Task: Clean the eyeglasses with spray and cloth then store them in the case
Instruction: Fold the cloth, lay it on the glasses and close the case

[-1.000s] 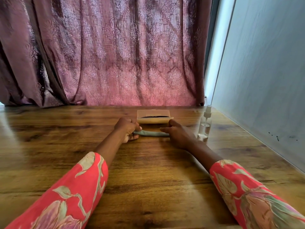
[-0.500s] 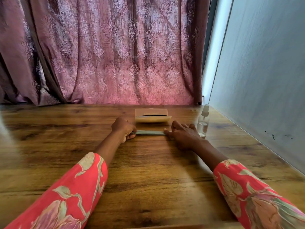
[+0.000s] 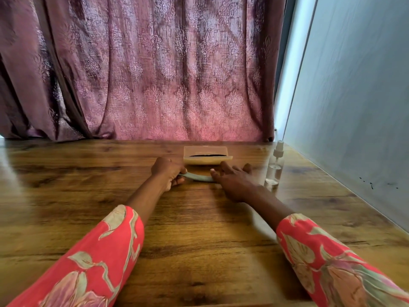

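Observation:
A pale grey-green cloth [image 3: 199, 177] lies folded on the wooden table [image 3: 199, 229]. My left hand [image 3: 169, 172] pinches its left end between thumb and fingers. My right hand [image 3: 233, 179] lies flat, fingers spread, on the cloth's right end. Just behind the hands sits a tan eyeglass case [image 3: 207, 156], open, with a dark strip showing inside; I cannot make out the glasses themselves. A small clear spray bottle [image 3: 275, 166] with a white nozzle stands upright to the right of my right hand.
A patterned maroon curtain [image 3: 155, 69] hangs along the table's far edge. A pale grey wall panel [image 3: 354, 96] runs along the right side, close to the spray bottle.
My right hand has gone from a closed pinch on the cloth to an open, flat palm with spread fingers. The left end of the cloth has lifted slightly in my left hand.

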